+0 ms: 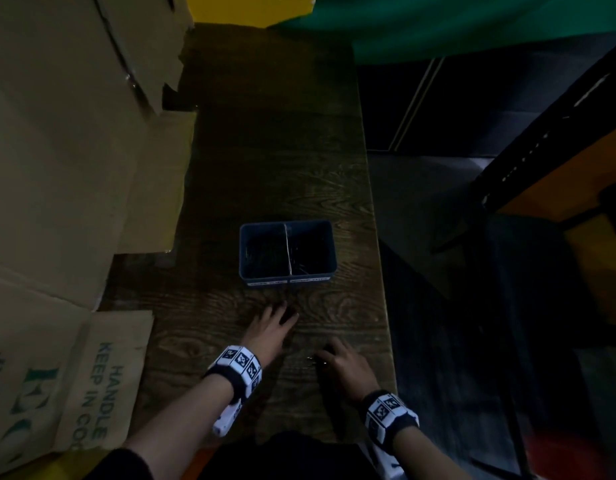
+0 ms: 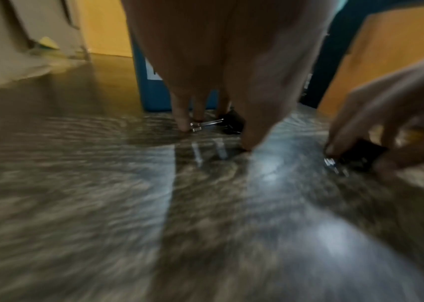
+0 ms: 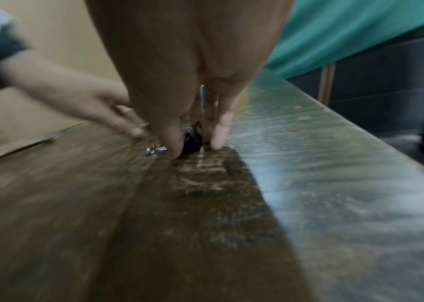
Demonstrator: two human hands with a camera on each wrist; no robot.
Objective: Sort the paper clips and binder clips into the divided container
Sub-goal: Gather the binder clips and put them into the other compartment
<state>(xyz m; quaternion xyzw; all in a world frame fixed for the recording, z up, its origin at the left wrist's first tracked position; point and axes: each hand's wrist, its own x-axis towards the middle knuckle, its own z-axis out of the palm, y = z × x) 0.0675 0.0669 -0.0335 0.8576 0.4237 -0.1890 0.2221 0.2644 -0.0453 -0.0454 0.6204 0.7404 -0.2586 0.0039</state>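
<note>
Both forearms reach out from the near edge of the wood-grained tabletop (image 1: 230,188), which is the widest thing in view. Cardboard boxes (image 1: 57,168) crowd its side beyond the left hand. Straight ahead of both hands, past the fingertips, stands the blue divided container (image 1: 245,268), its partition running away from the person; some wire shapes glint inside, but the dim light hides what lies in which half.

The left hand (image 1: 270,329) lies further forward, nearer the container, fingers fairly straight and pointing down at the tabletop. A black binder clip (image 2: 233,122) sits just at those fingertips, its silver handle stretched sideways toward the little-finger side; whether the fingers touch it I cannot tell, and nothing is gripped.

The right hand (image 1: 344,363) sits closer to the body, thumb and fingers curled down round a second binder clip (image 3: 191,141) that rests on the tabletop, silver loop poking out toward the left hand.

My judgement: the carry runs forward, with the left hand's clip having less way to go.
</note>
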